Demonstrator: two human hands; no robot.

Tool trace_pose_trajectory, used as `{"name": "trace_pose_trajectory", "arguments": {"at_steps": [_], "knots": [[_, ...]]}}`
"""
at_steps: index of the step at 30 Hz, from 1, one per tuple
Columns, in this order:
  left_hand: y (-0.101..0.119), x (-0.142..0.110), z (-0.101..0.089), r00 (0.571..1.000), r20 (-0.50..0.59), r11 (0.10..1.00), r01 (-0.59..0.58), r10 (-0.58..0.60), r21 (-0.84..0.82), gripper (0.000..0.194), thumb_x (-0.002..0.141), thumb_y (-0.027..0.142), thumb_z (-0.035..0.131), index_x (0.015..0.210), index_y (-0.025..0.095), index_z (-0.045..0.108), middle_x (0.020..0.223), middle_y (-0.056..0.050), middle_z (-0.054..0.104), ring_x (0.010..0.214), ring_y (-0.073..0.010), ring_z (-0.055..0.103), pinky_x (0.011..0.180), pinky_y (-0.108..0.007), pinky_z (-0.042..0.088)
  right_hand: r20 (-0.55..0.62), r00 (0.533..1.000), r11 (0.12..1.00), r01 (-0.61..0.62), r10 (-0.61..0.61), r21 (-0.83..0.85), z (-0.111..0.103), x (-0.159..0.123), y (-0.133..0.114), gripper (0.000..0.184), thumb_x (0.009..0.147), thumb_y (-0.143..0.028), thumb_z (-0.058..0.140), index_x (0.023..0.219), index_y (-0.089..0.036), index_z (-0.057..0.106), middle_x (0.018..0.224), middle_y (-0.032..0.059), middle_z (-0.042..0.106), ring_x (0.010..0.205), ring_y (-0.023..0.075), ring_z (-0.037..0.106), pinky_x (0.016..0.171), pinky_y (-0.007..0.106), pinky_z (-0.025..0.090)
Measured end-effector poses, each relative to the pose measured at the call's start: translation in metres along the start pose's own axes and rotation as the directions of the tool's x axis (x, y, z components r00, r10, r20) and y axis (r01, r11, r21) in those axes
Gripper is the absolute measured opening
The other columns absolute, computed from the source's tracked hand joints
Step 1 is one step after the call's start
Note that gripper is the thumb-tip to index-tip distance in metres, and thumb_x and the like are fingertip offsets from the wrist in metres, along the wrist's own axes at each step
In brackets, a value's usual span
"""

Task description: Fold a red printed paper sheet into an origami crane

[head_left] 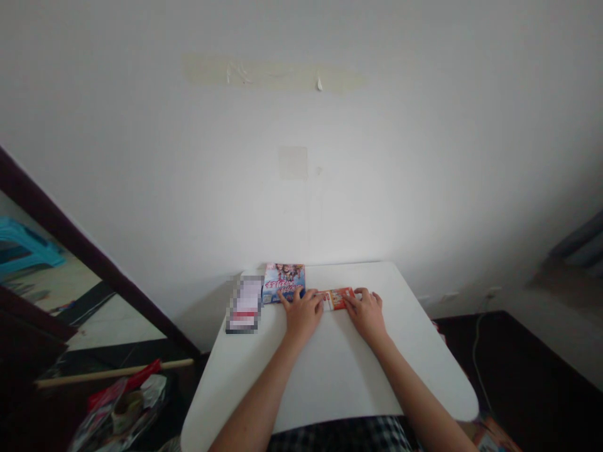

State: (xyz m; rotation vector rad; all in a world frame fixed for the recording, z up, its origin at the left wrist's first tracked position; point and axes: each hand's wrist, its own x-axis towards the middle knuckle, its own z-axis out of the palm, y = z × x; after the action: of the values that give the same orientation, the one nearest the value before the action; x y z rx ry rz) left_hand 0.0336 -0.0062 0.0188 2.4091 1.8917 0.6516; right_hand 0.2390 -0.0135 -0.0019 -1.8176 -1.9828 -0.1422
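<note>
Over the white table [339, 383], the left hand [303, 315] has spread fingers, the right hand [368, 314] bent ones; whether either pinches, I cannot tell. A blue leaflet [284, 280] lies beneath left fingertips, an orange packet [336, 299] between both hands' fingers.

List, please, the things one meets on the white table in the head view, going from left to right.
Pixelated rectangular item, blue printed piece, orange printed piece, right hand. The left hand overlaps the blue printed piece, so it is omitted.
</note>
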Motion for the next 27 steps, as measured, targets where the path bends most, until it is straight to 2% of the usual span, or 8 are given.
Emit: {"name": "trace_pose_trajectory", "arguments": {"at_steps": [6,12,19,27], "knots": [[0.007,-0.002,0.000,1.000,-0.015,1.000,0.006,-0.006,-0.010,0.032,0.093,0.050,0.053,0.119,0.042,0.069,0.130,-0.001,0.068,0.136,-0.0356,0.039,0.109,-0.082,-0.008,-0.009,1.000,1.000,-0.012,0.012,0.012,0.003,0.001,0.000,0.025,0.097,-0.036,0.054,0.112,-0.034,0.074,0.121,0.0087,0.060,0.103,0.0199,0.057,0.109,0.047,0.027],[0.007,-0.002,0.001,1.000,-0.015,1.000,0.008,-0.008,0.008,0.031,0.091,0.049,0.056,0.118,0.041,0.069,0.130,-0.002,0.067,0.135,-0.0356,0.041,0.108,-0.083,-0.008,-0.019,0.999,0.999,-0.038,0.038,0.030,-0.001,0.000,-0.007,0.024,0.093,-0.042,0.059,0.108,-0.032,0.075,0.117,0.0087,0.061,0.100,0.0205,0.058,0.104,0.044,0.030],[0.003,-0.001,0.006,1.000,-0.015,1.000,0.025,-0.025,-0.005,0.032,0.088,0.053,0.059,0.118,0.043,0.069,0.136,-0.001,0.064,0.138,-0.0366,0.036,0.109,-0.082,-0.009,-0.028,0.997,0.997,-0.074,0.074,0.001,-0.008,-0.002,-0.014,0.024,0.088,-0.047,0.064,0.105,-0.033,0.075,0.115,0.0068,0.062,0.098,0.0213,0.059,0.104,0.045,0.029],[0.003,-0.001,0.007,0.999,-0.039,1.000,0.003,-0.004,-0.020,0.034,0.085,0.055,0.063,0.117,0.044,0.069,0.129,-0.001,0.068,0.134,-0.0364,0.040,0.106,-0.084,-0.009,-0.040,0.996,0.997,-0.081,0.081,-0.001,-0.005,-0.001,-0.014,0.026,0.087,-0.050,0.065,0.104,-0.032,0.075,0.115,0.0074,0.062,0.099,0.0227,0.058,0.103,0.047,0.029]]}}
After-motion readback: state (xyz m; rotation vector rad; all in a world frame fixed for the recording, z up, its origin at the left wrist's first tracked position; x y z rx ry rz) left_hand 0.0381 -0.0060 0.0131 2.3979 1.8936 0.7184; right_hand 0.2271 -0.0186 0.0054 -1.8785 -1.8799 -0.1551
